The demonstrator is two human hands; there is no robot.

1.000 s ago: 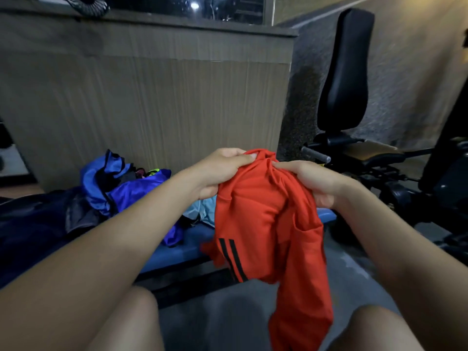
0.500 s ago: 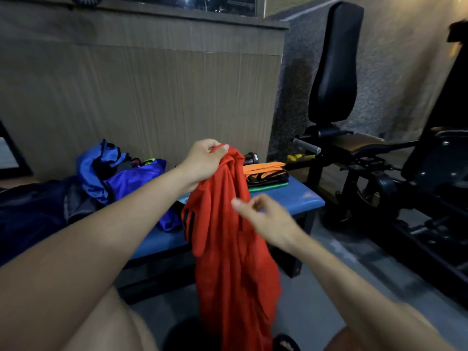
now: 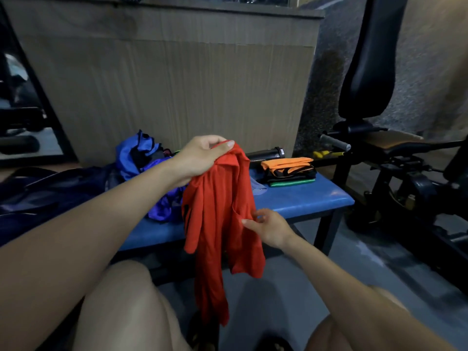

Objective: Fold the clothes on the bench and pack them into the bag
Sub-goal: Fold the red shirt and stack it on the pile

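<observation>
**Red shirt held up, ready to be straightened for folding**

Head view: the left hand [image 3: 202, 158] grips the bunched top of a red shirt [image 3: 220, 214], thumb and fingers curled over the fabric, so the garment hangs in front of the blue tabletop [image 3: 304, 198] and down between the person's knees. The right hand [image 3: 268, 225] sits lower, at the shirt's right edge, its fingertips loosely curled and touching the cloth there; whether it has a real pinch on it I cannot tell. On the tabletop behind, a small folded stack [image 3: 288, 171] with an orange piece on top lies near the right end, and a heap of blue clothes [image 3: 144, 160] waits unfolded at the left, beside a dark bag [image 3: 50, 188].

The step in hand looks like sorting out the red shirt before folding. The next move likely calls for the right hand to catch a seam or shoulder, so both hands can spread the shirt flat and square.
</observation>
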